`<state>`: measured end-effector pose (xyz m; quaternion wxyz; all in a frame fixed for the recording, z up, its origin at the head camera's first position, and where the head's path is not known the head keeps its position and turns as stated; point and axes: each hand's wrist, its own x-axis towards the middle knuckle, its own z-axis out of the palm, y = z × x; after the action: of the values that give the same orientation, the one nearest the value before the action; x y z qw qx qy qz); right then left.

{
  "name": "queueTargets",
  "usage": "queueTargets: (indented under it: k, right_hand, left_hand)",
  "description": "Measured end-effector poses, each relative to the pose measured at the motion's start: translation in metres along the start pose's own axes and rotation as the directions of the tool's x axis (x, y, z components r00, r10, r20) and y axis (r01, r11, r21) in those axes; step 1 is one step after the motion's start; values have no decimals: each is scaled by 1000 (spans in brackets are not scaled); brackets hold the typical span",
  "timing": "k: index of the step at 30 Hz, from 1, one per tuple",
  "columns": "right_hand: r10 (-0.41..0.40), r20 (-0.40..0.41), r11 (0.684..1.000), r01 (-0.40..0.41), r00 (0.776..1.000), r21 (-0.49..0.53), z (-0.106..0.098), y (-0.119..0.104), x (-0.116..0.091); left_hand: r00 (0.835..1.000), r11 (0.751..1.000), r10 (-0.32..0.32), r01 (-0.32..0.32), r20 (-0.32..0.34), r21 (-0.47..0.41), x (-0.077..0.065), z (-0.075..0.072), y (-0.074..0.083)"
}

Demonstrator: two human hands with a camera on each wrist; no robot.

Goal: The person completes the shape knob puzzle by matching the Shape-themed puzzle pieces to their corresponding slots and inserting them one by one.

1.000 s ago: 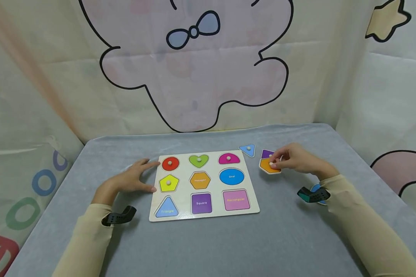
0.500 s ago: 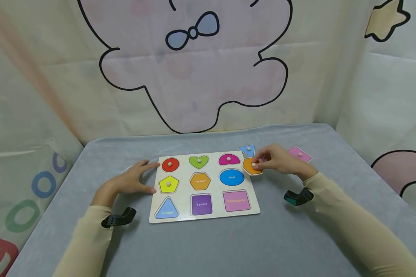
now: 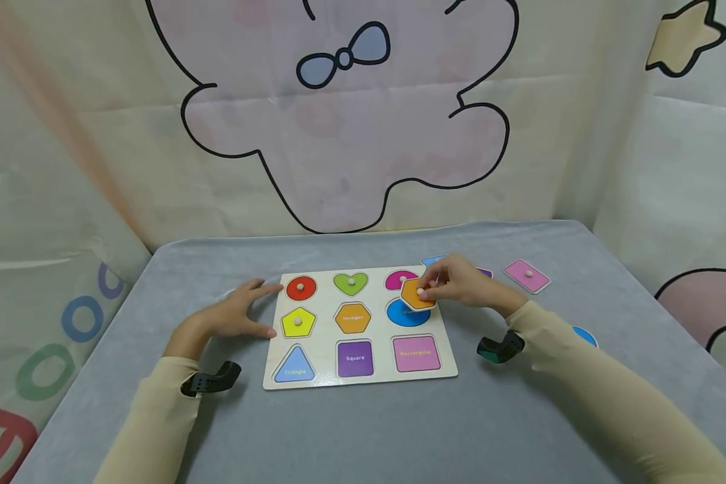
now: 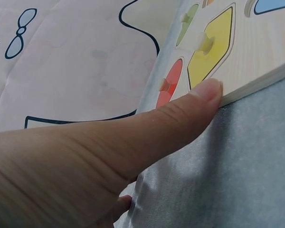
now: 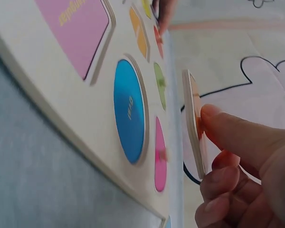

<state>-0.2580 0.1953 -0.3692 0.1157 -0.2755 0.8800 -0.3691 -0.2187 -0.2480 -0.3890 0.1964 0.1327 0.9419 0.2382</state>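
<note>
A white wooden shape puzzle board lies on the table. Along its left edge rests my left hand, fingers spread, with the thumb tip at the rim beside the yellow pentagon piece. My right hand pinches an orange hexagon piece by its knob, above the board's right side and overlapping the blue oval recess. In the right wrist view the hexagon is seen edge-on, apart from the board. The orange hexagon recess sits at the board's middle.
Red circle, green heart and magenta half-circle pieces sit in the board. Right of it lie a pink rectangle piece, a partly hidden purple piece and a blue piece. A blue triangle piece lies behind the board.
My right hand has lifted the orange hexagon piece from beside the purple piece and carried it left over the board's right side. The left hand has stayed at the board's edge.
</note>
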Motion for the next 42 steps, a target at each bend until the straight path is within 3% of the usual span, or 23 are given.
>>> queueTargets:
  k: [17, 27, 42]
  right_hand:
    - [-19, 89, 999, 15, 996, 44, 40, -23, 29]
    - [-97, 149, 993, 85, 984, 83, 59, -42, 45]
    - [-14, 188, 996, -4, 982, 94, 81, -50, 63]
  left_hand:
    - [1000, 1000, -9, 9, -10, 13, -2, -1, 1]
    - [1000, 1000, -7, 7, -5, 21, -1, -3, 6]
    - [1000, 1000, -4, 4, 2, 14, -2, -2, 4]
